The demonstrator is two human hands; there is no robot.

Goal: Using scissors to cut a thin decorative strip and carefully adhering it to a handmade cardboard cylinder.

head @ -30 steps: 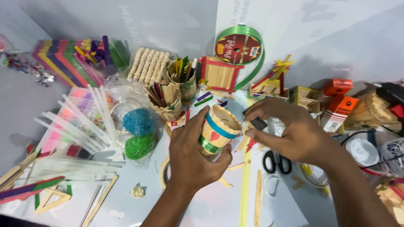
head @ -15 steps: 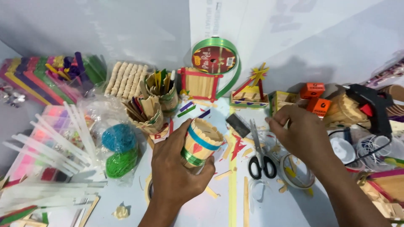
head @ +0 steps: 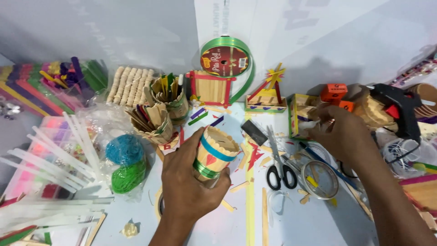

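Observation:
My left hand (head: 189,182) grips a round craft-stick cup (head: 215,152) with a blue band, a green band and a small red heart, tilted toward me over the table. My right hand (head: 342,135) is out to the right, fingers curled near a small green-and-yellow stick box (head: 298,114) and a bit of white material; what it touches is hidden. Black-handled scissors (head: 280,166) and a dark flat blade (head: 254,132) lie between the two hands.
A green ribbon spool (head: 226,59) leans on the back wall. Stick holders (head: 157,120), a stick frame (head: 211,88), blue and green yarn balls (head: 125,161), white glue sticks (head: 54,159), a black glue gun (head: 396,107) and orange boxes (head: 334,92) crowd the table.
My right hand left the cup and moved right to the small stick box. My left hand kept the cup, which now tilts more toward the right.

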